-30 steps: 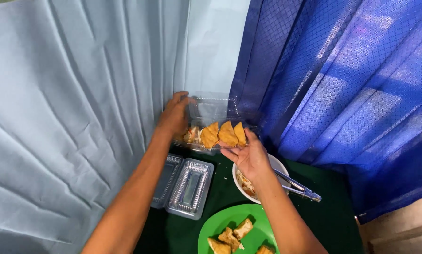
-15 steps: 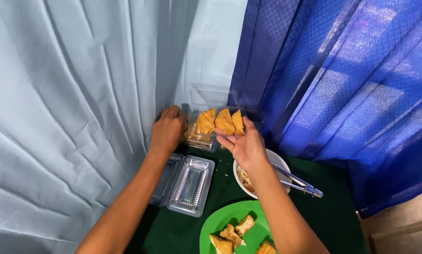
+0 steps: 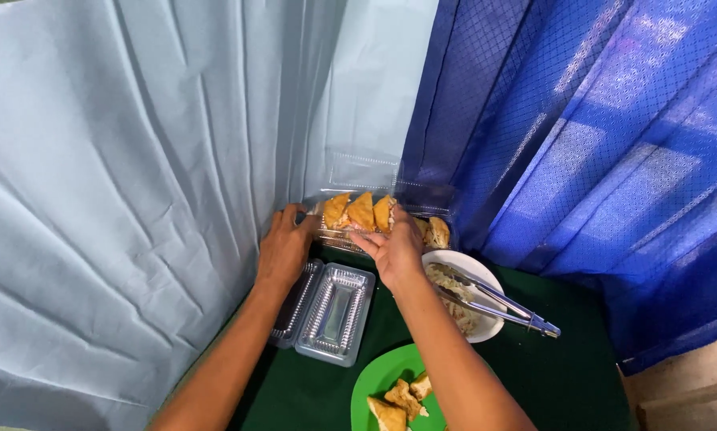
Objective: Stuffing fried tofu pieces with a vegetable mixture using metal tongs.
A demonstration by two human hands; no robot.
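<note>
The clear food box (image 3: 350, 231) sits at the middle of the frame, at the far edge of the green surface (image 3: 550, 375), against the pale blue curtain (image 3: 119, 199) on the left and the dark blue curtain (image 3: 598, 144) on the right. Its lid (image 3: 365, 172) stands open behind it. Three golden fried triangles (image 3: 362, 211) stand in a row inside. The left hand (image 3: 283, 251) grips the box's left end, fingers curled round the edge. The right hand (image 3: 390, 247) touches the box's front right, fingers bent and close together at the triangles; whether they pinch one, I cannot tell. Below, an empty clear box (image 3: 326, 313) lies open. Right of centre, a white bowl (image 3: 486, 319) carries metal tongs (image 3: 502, 305). A green plate (image 3: 374, 383) with fried pieces (image 3: 398, 399) sits at the bottom edge.
</note>
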